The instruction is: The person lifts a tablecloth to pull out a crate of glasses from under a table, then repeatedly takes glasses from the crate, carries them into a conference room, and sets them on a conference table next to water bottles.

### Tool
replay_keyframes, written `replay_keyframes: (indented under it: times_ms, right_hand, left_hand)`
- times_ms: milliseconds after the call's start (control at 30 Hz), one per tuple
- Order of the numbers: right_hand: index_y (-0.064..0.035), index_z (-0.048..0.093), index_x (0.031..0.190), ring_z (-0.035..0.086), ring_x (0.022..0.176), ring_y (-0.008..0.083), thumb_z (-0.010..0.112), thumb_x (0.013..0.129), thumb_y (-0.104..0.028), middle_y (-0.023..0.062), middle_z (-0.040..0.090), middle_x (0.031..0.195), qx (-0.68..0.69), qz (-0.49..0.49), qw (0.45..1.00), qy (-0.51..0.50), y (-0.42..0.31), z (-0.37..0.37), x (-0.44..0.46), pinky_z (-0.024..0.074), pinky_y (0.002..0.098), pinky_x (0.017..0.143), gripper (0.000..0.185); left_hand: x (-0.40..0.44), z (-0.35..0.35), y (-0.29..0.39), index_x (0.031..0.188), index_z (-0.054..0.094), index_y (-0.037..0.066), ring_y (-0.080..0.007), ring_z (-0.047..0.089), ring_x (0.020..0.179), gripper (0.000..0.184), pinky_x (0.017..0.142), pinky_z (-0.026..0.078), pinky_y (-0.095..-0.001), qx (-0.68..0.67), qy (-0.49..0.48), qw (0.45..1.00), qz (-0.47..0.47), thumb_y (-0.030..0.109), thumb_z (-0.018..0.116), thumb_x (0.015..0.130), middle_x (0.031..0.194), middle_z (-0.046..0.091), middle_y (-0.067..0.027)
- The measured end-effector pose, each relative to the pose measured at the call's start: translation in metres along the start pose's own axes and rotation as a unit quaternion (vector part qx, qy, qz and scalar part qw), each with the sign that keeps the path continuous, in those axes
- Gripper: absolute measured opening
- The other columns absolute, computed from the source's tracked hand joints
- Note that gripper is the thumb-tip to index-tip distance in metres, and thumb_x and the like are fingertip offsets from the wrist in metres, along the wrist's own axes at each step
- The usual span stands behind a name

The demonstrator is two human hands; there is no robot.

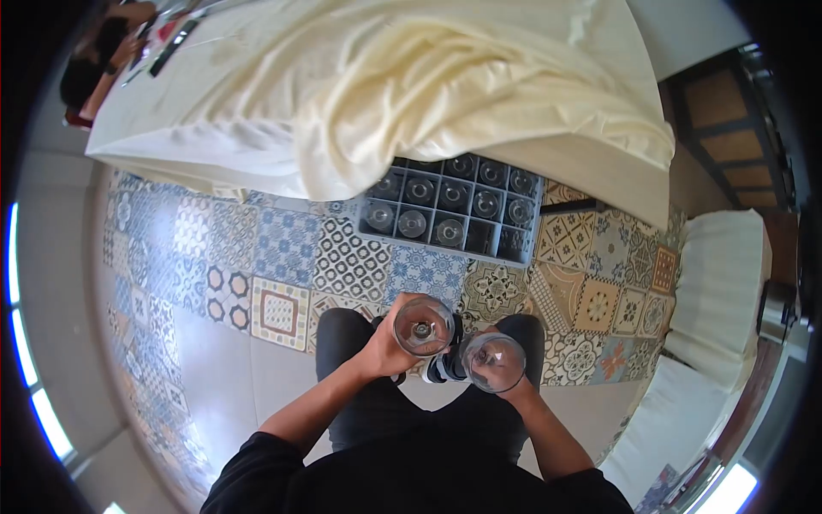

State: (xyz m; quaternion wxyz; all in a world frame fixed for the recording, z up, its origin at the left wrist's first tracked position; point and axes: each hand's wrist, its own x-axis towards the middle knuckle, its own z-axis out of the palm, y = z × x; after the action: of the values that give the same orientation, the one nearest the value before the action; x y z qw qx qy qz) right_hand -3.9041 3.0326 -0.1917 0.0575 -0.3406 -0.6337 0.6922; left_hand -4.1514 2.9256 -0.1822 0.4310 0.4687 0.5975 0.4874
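My left hand [384, 349] is wrapped round a clear stemmed glass [424, 326], seen from above with its round opening facing up. Beside it, my right hand [515, 387] holds a second clear glass [493, 361], a little lower and to the right. Both glasses are above my lap and nearly touching. Beyond them on the tiled floor, a grey divided crate [394, 238] holds several glasses in its compartments. At the crate's near right, two compartments look dark, with no glass clearly visible in them. Cloth covers the crate's far edge.
A table with a cream cloth [231, 94] stands ahead, its bunched fabric hanging over the crate. At the far left, another person's arm [101, 90] rests near a black object [173, 48] on the table. A cloth-covered piece of furniture [719, 291] stands at the right.
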Motion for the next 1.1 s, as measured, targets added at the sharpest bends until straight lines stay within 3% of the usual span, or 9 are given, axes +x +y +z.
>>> replay_keyframes:
  times_ms: [67,300,400,533,600,800,833,967,1100]
  right_hand:
    - [-0.0032,0.069,0.1,0.062,0.082,0.026,0.075,0.091,-0.014,0.011,0.062,0.088,-0.114,-0.072,0.991,0.0,-0.038,0.003,-0.019,0.0502,0.037,0.078,0.015]
    - [-0.0021,0.06,0.09,0.059,0.076,0.0202,0.065,0.087,-0.006,0.006,0.061,0.083,-0.103,-0.034,0.989,-0.099,-0.205,0.022,-0.056,0.0486,0.0333,0.074,0.007]
    - [-0.0012,0.06,0.092,0.06,0.078,0.02,0.06,0.084,-0.004,0.0056,0.061,0.082,-0.129,-0.041,0.977,-0.166,-0.279,0.031,-0.065,0.0481,0.0336,0.074,0.009]
    - [-0.0039,0.059,0.11,0.062,0.083,0.0191,0.065,0.09,-0.009,0.0056,0.063,0.088,-0.117,-0.055,0.964,-0.234,-0.325,0.062,-0.077,0.0502,0.0352,0.079,0.022]
    - [-0.0055,0.057,0.121,0.063,0.088,0.0187,0.069,0.093,-0.014,0.0058,0.064,0.092,-0.064,-0.004,0.968,-0.244,-0.34,0.093,-0.089,0.0509,0.0347,0.084,0.032]
    - [-0.0077,0.031,0.145,0.062,0.097,0.017,0.076,0.097,-0.03,0.0039,0.062,0.094,-0.188,-0.06,0.878,-0.436,-0.419,0.257,-0.103,0.0479,0.035,0.096,0.069]
    - [-0.0103,0.024,0.148,0.063,0.093,0.0173,0.077,0.095,-0.045,0.0044,0.063,0.094,-0.187,-0.11,0.852,-0.477,-0.394,0.286,-0.093,0.0494,0.0371,0.092,0.082]
    - [-0.0094,0.027,0.147,0.064,0.091,0.0181,0.074,0.085,-0.072,0.005,0.064,0.093,-0.196,-0.093,0.792,-0.57,-0.381,0.428,-0.1,0.049,0.0377,0.091,0.101]
    - [-0.0082,0.031,0.144,0.064,0.094,0.0199,0.077,0.083,-0.071,0.0048,0.064,0.093,-0.214,-0.118,0.727,-0.641,-0.401,0.577,-0.128,0.0476,0.0391,0.094,0.099]
  left_hand:
    - [-0.02,-0.01,0.027,0.111,0.066,0.009,-0.0305,0.059,0.12,0.042,0.102,0.047,-0.0432,0.032,0.019,0.999,0.01,0.015,0.091,0.077,0.118,0.061,-0.0107]
    - [-0.089,-0.047,0.188,0.101,0.069,0.007,-0.0318,0.057,0.125,0.034,0.103,0.048,-0.0425,0.034,0.119,0.989,-0.085,0.021,0.091,0.079,0.131,0.057,-0.0139]
    - [-0.118,-0.053,0.245,0.115,0.065,0.007,-0.0274,0.06,0.121,0.048,0.098,0.051,-0.0403,0.023,0.188,0.978,-0.09,0.029,0.091,0.081,0.125,0.058,-0.0132]
    - [-0.173,-0.057,0.32,0.132,0.049,0.008,-0.019,0.061,0.111,0.063,0.093,0.052,-0.0354,-0.277,0.327,0.895,-0.125,0.013,0.09,0.084,0.129,0.051,-0.0103]
    - [-0.215,-0.059,0.338,0.139,0.037,0.01,-0.0146,0.06,0.105,0.078,0.085,0.053,-0.0317,-0.279,0.364,0.882,-0.109,0.008,0.09,0.083,0.124,0.051,-0.0055]
    - [-0.367,-0.087,0.368,0.137,0.039,0.012,-0.0134,0.061,0.101,0.081,0.083,0.055,-0.0305,-0.312,0.514,0.797,-0.051,0.009,0.094,0.078,0.113,0.054,-0.0031]
    - [-0.396,-0.092,0.364,0.136,0.04,0.012,-0.0126,0.06,0.099,0.081,0.084,0.055,-0.0302,-0.34,0.537,0.771,-0.036,0.009,0.095,0.077,0.112,0.055,-0.0025]
    - [-0.523,-0.118,0.355,0.137,0.042,0.01,-0.0114,0.058,0.1,0.08,0.085,0.056,-0.0293,-0.288,0.611,0.738,-0.015,0.008,0.095,0.077,0.113,0.057,-0.0036]
    - [-0.626,-0.147,0.339,0.139,0.041,0.01,-0.0089,0.06,0.09,0.082,0.079,0.054,-0.0251,-0.272,0.692,0.669,0.016,0.008,0.094,0.077,0.1,0.061,-0.0014]
